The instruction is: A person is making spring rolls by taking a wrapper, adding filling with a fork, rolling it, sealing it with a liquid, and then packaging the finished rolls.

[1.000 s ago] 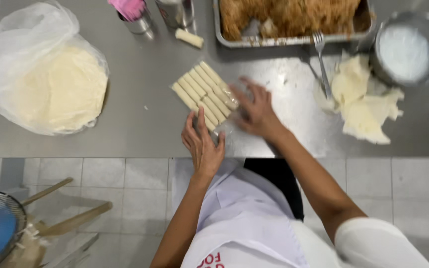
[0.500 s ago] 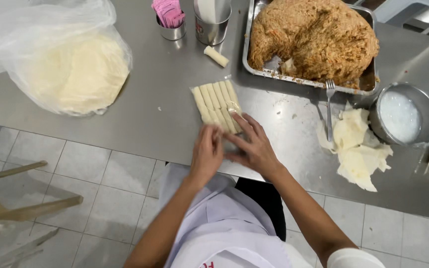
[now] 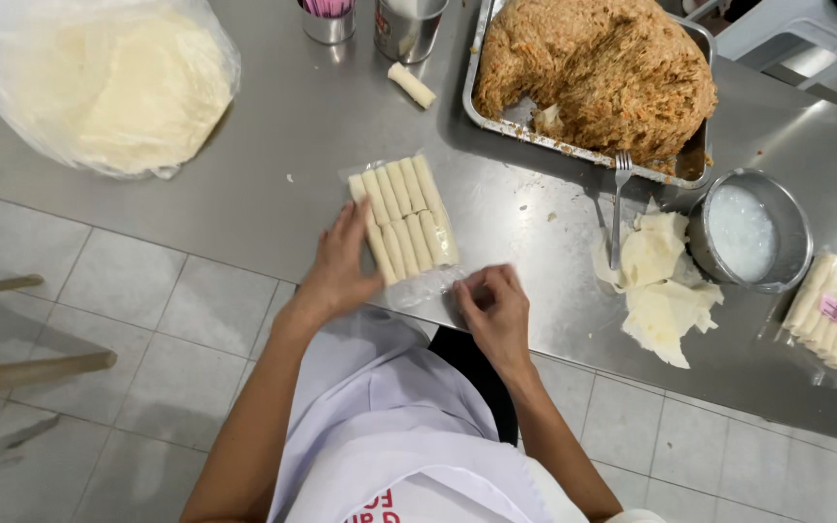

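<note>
Two hands work at the near edge of the steel table (image 3: 273, 165), both at a clear plastic bag of pale rolls (image 3: 402, 219) that lies flat on it. That bag serves as the landmark for everything else. The left hand (image 3: 339, 272) rests open against the bag's near left side, fingers spread along the outermost roll. The right hand (image 3: 492, 306) sits just beside the bag's near right corner, fingers curled and pinching the loose plastic at the open end. Up and to the left of the bag lies a large clear sack of stacked pale wrappers (image 3: 113, 82). Beyond the bag, a single loose roll (image 3: 411, 85) lies near two metal cups (image 3: 407, 24). Up and to the right stands a metal tray (image 3: 496, 121) heaped with brown filling (image 3: 603, 68). To the right of the bag, a fork (image 3: 619, 208) lies beside torn wrapper pieces (image 3: 666, 286), then a metal bowl of white liquid (image 3: 748, 230), and farthest right a second sealed pack of rolls (image 3: 830, 310).
</note>
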